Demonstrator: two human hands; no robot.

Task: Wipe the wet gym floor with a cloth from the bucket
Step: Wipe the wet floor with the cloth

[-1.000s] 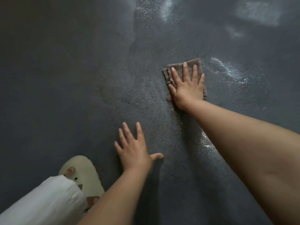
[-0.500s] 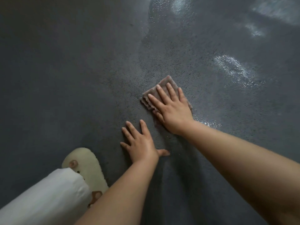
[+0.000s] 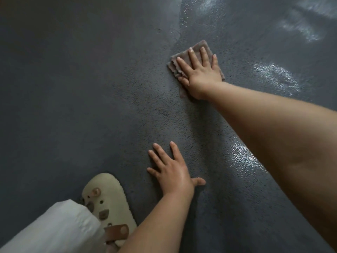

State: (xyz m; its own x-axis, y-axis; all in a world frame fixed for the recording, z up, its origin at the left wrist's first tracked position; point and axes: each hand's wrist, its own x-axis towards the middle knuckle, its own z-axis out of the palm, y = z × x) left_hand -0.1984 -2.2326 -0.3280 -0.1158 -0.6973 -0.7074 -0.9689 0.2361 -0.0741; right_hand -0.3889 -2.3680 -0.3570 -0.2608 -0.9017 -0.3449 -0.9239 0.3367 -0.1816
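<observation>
Wet floor (image 3: 73, 88); R hand (image 3: 199, 73) flat on cloth (image 3: 200, 47); L hand (image 3: 173, 172) splayed.

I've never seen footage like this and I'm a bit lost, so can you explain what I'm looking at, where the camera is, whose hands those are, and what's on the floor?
There is no machine here. A person wears a camera on the head, looking forward and down, so both arms reach into the picture from below.

The right hand lies flat with straight fingers on a folded brownish cloth, pressing it onto the dark textured floor. It has no grip around the cloth; it only pushes down on it.

The left hand rests flat on the floor nearer the person, fingers spread, holding nothing; it looks like a support.

Shiny patches to the right appear to be water on the floor. At the lower left are a cream clog and a white trouser leg. No bucket is in view.
</observation>
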